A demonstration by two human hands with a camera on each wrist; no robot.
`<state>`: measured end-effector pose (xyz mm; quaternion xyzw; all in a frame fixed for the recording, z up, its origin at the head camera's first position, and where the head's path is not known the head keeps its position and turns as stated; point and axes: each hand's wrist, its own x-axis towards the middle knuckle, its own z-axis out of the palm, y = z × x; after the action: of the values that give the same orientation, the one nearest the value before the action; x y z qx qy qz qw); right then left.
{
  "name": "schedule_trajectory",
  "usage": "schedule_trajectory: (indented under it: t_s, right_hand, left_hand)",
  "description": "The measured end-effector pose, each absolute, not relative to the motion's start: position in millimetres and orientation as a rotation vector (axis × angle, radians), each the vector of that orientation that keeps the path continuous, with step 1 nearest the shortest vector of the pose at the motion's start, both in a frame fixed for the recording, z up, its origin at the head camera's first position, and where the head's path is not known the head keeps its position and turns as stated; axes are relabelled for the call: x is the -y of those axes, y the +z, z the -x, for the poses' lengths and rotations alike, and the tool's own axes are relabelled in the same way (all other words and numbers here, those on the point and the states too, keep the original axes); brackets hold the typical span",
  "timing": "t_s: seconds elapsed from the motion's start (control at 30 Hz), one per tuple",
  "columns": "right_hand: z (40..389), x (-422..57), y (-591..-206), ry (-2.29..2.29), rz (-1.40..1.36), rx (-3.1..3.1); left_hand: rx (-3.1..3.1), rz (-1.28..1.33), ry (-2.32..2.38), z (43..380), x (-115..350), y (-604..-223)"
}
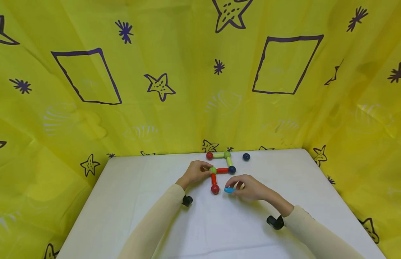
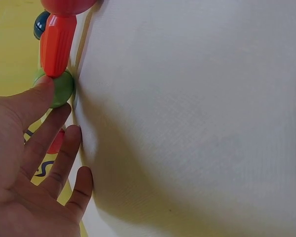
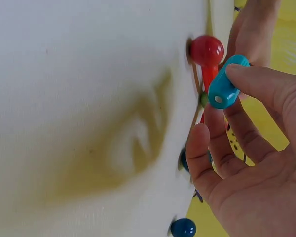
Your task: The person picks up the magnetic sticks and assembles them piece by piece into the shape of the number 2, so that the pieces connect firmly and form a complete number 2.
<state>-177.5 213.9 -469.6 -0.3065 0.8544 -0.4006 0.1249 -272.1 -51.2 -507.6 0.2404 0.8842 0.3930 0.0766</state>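
A chain of balls and short rods lies on the white table. My left hand [image 1: 197,172] pinches its green ball [image 2: 63,90] between thumb and forefinger, the other fingers spread. From that ball one red rod [image 1: 214,179] runs to a near red ball [image 1: 215,189]; another red rod [image 1: 222,171] leads to a dark blue ball [image 1: 232,169]. Right of the near red ball, my right hand [image 1: 250,187] holds a light blue rod [image 3: 229,82] between thumb and fingers, apart from the chain. A pale dot marks the rod's end in the right wrist view.
Beyond the dark blue ball, light green rods join a second green ball [image 1: 227,154] and a far red ball [image 1: 209,156]. A loose dark blue ball [image 1: 246,157] sits near the table's back edge. A yellow patterned curtain [image 1: 187,118] hangs behind and beside the table [image 1: 139,201].
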Motion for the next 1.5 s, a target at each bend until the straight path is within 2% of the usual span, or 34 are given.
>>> schedule_trajectory:
  t_s: [0.33,1.5]
  right_hand:
    - [189,-220,-476,-1.204,0.966,-2.493]
    - [204,-193,-485,-1.062,0.796,-2.492]
  left_hand:
    - [-2.663,-0.74,1.18,271,51,-510]
    - [-2.676,-0.733,1.177,273,52,-510]
